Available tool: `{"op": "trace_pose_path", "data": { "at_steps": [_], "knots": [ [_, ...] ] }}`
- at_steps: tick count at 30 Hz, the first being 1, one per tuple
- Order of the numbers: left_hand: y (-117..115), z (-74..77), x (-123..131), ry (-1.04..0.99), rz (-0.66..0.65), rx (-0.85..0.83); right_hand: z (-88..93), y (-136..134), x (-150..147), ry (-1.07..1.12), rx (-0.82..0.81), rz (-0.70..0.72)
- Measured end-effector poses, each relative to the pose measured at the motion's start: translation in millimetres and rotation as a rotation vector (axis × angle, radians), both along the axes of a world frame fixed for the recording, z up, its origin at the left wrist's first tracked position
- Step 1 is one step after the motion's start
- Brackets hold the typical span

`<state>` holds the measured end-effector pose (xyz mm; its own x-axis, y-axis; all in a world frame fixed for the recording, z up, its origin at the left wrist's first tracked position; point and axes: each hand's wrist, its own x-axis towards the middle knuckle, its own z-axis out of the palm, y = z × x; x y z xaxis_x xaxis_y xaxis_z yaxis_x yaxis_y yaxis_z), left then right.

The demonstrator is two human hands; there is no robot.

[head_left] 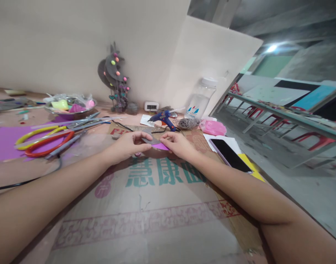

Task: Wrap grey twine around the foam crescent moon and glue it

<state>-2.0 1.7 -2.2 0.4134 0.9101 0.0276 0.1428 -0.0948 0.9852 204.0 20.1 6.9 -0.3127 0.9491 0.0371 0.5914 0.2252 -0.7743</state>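
My left hand (129, 145) is closed in a pinch, thumb and fingers at the left side of a small flat grey piece (150, 139), perhaps felt. Just under it a bright purple piece (160, 146) sticks out, its kind unclear. With thumb and forefinger pressed together, my right hand (179, 145) pinches the right side where the grey and purple pieces meet. Both hands are low over a printed cardboard sheet (145, 200). Beyond them lies a blue glue gun (164, 118), nozzle to the left. My fingers partly hide the pieces' outlines.
Scissors with red and yellow handles (46, 149) lie left on purple sheets (4, 143), near a bowl (71, 115) of coloured scraps. A moon-shaped hanging ornament (112, 69) is by the wall. Right are grey yarn (188, 123), a water bottle (199, 99) and a phone (230, 154).
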Motion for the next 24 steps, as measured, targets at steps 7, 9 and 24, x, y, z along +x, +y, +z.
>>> {"op": "trace_pose_path", "data": {
  "at_steps": [7, 9, 24],
  "knots": [
    [-1, 0.8, 2, -0.138, 0.052, -0.050, 0.9, -5, 0, 0.044, 0.123, -0.021],
    [-1, -0.4, 3, -0.126, 0.074, -0.003, 1.2, -8, -1, 0.083, 0.146, 0.001],
    [5, -14.0, 5, -0.008, 0.145, 0.345, -10.0, 6, 4, 0.025, 0.306, 0.008]
  ]
}}
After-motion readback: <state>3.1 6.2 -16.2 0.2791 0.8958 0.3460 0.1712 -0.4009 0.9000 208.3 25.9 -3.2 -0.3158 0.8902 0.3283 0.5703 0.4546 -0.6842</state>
